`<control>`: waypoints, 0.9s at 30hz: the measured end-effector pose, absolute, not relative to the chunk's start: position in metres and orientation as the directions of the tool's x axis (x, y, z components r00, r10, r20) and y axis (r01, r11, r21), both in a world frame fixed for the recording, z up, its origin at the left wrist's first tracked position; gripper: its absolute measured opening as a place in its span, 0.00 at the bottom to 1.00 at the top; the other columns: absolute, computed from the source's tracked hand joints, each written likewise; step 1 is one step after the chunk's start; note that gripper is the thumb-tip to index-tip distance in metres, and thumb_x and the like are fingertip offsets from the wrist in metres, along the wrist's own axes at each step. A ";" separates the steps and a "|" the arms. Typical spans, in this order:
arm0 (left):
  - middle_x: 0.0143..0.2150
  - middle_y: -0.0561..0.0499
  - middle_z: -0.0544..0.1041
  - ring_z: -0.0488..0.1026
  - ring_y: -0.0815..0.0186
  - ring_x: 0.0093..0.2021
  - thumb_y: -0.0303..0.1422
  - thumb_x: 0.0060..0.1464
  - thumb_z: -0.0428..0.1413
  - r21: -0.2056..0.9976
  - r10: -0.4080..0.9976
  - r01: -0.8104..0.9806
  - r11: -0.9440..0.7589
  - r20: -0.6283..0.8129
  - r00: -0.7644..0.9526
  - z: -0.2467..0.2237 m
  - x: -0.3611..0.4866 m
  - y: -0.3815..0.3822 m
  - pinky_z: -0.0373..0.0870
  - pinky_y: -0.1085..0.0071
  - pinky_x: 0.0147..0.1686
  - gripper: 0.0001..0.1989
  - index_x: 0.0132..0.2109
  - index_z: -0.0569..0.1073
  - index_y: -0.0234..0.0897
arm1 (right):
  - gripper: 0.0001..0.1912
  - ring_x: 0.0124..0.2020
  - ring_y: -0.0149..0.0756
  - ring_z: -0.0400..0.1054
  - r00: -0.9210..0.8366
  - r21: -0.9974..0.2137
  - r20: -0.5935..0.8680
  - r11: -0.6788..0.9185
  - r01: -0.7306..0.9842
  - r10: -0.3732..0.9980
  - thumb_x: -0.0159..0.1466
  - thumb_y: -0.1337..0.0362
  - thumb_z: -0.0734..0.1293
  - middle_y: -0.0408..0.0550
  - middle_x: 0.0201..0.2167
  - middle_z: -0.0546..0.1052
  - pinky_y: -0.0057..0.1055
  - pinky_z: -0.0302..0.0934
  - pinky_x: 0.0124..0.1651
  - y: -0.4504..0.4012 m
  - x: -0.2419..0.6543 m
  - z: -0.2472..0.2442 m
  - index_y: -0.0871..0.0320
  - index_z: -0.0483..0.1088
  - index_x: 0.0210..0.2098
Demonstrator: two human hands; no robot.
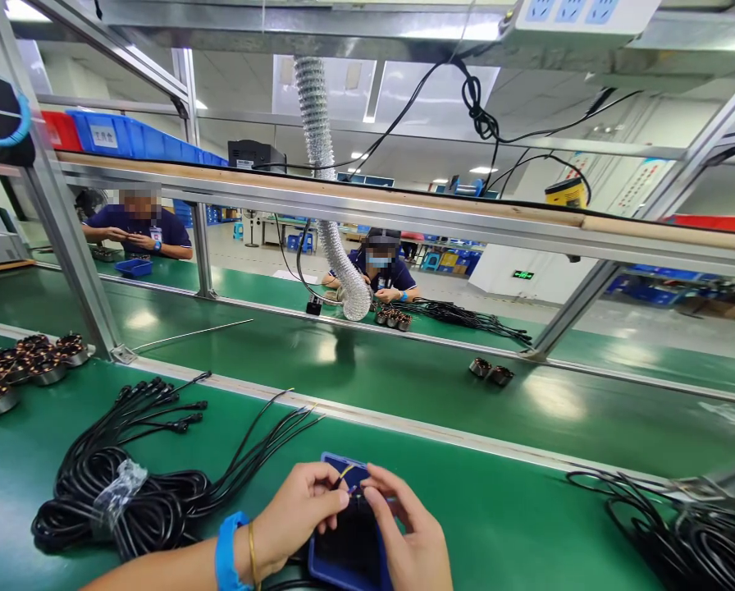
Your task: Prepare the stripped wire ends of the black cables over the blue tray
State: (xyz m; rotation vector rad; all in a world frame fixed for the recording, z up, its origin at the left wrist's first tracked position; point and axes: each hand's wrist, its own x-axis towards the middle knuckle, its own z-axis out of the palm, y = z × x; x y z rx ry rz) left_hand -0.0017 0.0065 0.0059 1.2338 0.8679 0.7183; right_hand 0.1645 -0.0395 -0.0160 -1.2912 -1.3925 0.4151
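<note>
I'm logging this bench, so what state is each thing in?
Left hand: pinching yellow wire
Right hand: beside it, contact unclear
Blue tray: open, partly hidden
Left cable bundle: coiled, plastic-wrapped
Right cables: loosely coiled
Left copper-wound rings: clustered
Two farther rings: side by side
Ducting hose: hanging, lower end curved
Exit sign: lit

perhaps "工具盒" on blue bin (141, 139)
</note>
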 end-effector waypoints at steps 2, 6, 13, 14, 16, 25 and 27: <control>0.21 0.58 0.64 0.62 0.73 0.21 0.43 0.43 0.61 0.980 0.847 0.004 0.197 -0.172 0.504 0.007 -0.002 0.006 0.55 0.76 0.21 0.16 0.30 0.69 0.35 | 0.13 0.33 0.38 0.79 0.211 -0.792 0.516 0.369 0.486 0.830 0.66 0.58 0.67 0.49 0.35 0.83 0.27 0.74 0.38 -0.040 0.168 -0.013 0.55 0.77 0.46; 0.22 0.57 0.65 0.63 0.72 0.22 0.41 0.43 0.60 0.981 0.847 0.013 0.191 -0.172 0.503 0.008 -0.003 0.004 0.56 0.76 0.22 0.14 0.30 0.69 0.35 | 0.12 0.35 0.34 0.78 0.069 -0.607 0.681 0.510 0.609 0.729 0.67 0.67 0.64 0.46 0.35 0.82 0.26 0.73 0.40 -0.042 0.169 -0.007 0.52 0.75 0.48; 0.23 0.56 0.65 0.63 0.72 0.22 0.41 0.43 0.59 0.984 0.838 0.038 0.171 -0.166 0.520 0.011 -0.002 0.005 0.56 0.75 0.22 0.13 0.30 0.70 0.34 | 0.15 0.35 0.34 0.76 -0.054 -0.452 0.755 0.578 0.679 0.653 0.67 0.72 0.62 0.45 0.34 0.80 0.26 0.72 0.38 -0.041 0.171 -0.002 0.52 0.73 0.49; 0.23 0.56 0.65 0.63 0.72 0.22 0.41 0.43 0.59 0.985 0.838 0.039 0.170 -0.165 0.521 0.011 -0.002 0.005 0.56 0.75 0.22 0.13 0.30 0.69 0.34 | 0.14 0.35 0.34 0.76 -0.057 -0.445 0.756 0.576 0.686 0.653 0.67 0.72 0.62 0.45 0.35 0.80 0.27 0.72 0.38 -0.042 0.172 -0.001 0.52 0.73 0.48; 0.23 0.56 0.65 0.62 0.72 0.22 0.41 0.43 0.59 0.985 0.836 0.040 0.168 -0.164 0.524 0.012 -0.002 0.005 0.56 0.75 0.22 0.13 0.29 0.69 0.34 | 0.14 0.34 0.34 0.76 -0.084 -0.428 0.753 0.582 0.691 0.653 0.67 0.73 0.62 0.45 0.35 0.81 0.27 0.71 0.38 -0.042 0.173 0.000 0.52 0.73 0.47; 0.24 0.56 0.67 0.63 0.72 0.23 0.41 0.44 0.60 0.989 0.815 0.045 0.138 -0.139 0.563 0.008 -0.005 0.005 0.56 0.75 0.23 0.14 0.31 0.70 0.34 | 0.14 0.34 0.35 0.75 -0.129 -0.412 0.743 0.601 0.685 0.656 0.68 0.73 0.61 0.45 0.34 0.80 0.29 0.70 0.36 -0.043 0.175 -0.001 0.52 0.72 0.47; 0.24 0.56 0.67 0.63 0.72 0.23 0.41 0.44 0.61 0.990 0.813 0.045 0.136 -0.137 0.565 0.007 -0.005 0.006 0.57 0.75 0.23 0.15 0.31 0.70 0.34 | 0.14 0.33 0.34 0.74 -0.129 -0.411 0.745 0.603 0.684 0.654 0.68 0.74 0.60 0.45 0.34 0.80 0.29 0.70 0.36 -0.044 0.173 0.002 0.53 0.70 0.47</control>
